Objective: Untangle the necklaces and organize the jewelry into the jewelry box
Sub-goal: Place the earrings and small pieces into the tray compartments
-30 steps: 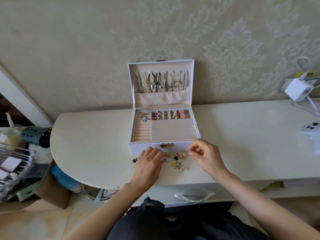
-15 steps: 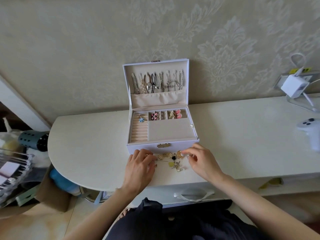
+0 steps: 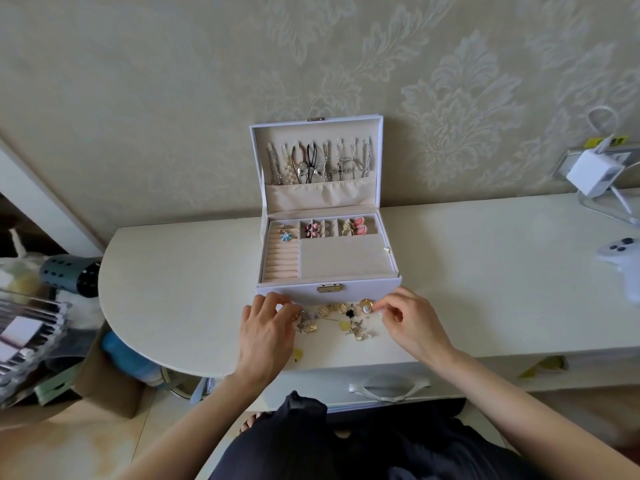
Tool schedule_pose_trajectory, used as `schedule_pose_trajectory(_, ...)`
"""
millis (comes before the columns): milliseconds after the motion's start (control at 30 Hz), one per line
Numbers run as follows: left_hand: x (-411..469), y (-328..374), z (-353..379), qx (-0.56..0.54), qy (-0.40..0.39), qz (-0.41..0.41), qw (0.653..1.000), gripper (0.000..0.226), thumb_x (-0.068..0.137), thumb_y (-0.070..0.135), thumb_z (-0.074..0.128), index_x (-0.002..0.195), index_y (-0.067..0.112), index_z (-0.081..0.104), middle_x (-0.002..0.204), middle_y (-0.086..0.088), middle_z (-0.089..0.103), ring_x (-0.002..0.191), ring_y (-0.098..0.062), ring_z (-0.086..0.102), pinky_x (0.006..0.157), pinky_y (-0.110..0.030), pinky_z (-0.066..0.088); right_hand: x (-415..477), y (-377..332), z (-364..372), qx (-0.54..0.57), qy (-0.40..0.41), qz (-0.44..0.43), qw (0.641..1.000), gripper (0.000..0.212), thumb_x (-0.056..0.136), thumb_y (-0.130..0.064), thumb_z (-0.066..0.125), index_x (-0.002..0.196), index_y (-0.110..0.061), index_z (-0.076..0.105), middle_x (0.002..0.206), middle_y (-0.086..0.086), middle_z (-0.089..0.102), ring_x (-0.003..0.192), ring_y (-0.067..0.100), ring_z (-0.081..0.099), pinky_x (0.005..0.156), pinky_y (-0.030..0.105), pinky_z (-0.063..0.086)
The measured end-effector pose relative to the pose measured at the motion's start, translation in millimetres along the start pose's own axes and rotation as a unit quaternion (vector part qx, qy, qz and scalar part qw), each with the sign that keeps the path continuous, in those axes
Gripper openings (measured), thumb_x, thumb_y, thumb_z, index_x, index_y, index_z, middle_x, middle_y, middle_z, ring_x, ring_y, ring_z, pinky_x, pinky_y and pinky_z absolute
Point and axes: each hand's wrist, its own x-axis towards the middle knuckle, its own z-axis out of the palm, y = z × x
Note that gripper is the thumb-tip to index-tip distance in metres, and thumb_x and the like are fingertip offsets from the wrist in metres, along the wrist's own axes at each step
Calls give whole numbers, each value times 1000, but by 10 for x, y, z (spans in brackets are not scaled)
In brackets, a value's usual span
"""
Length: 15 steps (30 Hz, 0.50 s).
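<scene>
The white jewelry box (image 3: 329, 289) stands open at the middle of the table, against the wall. Several necklaces (image 3: 318, 164) hang inside its upright lid. Its tray holds a blue piece (image 3: 285, 236) above the ring rolls and pink earrings (image 3: 359, 226) in the small compartments. Loose jewelry (image 3: 341, 315), gold, black and silver, lies scattered in front of the box. My left hand (image 3: 266, 327) curls its fingertips onto the silver pieces at the pile's left end. My right hand (image 3: 405, 317) pinches a small piece beside a gold pearl earring (image 3: 365, 305).
A white game controller (image 3: 623, 258) lies at the table's right edge, and a white charger (image 3: 588, 174) is plugged in above it. A hair dryer (image 3: 69, 275) and a rack sit off the rounded left edge. A drawer handle (image 3: 388, 389) is below the table front.
My left hand has drawn back to the left, so more of the pile shows and its pieces lie more spread out. My right hand stays at the pile's right end.
</scene>
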Motion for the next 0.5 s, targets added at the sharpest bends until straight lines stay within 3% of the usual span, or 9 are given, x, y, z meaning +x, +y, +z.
schedule_pose_trajectory(200,-3,-24,-7,2,-5,-19,1000,20,67,12,83,83,17,72,87,-2,64,73,-29,57,59,-34,41,-9,-43,2,-3,14,-17,1000,20,84,-5,58,82,-21,70,81,-9,57,61,3,50,60,27,45)
schedule_pose_trajectory(500,-38,-79,-1,-106,-13,-71,992,22,71,-1,77,83,9,62,81,-4,63,67,-29,56,60,-33,44,27,-98,67,6,34,-54,998,20,82,-3,61,81,-21,70,79,-12,56,58,-2,47,58,20,40)
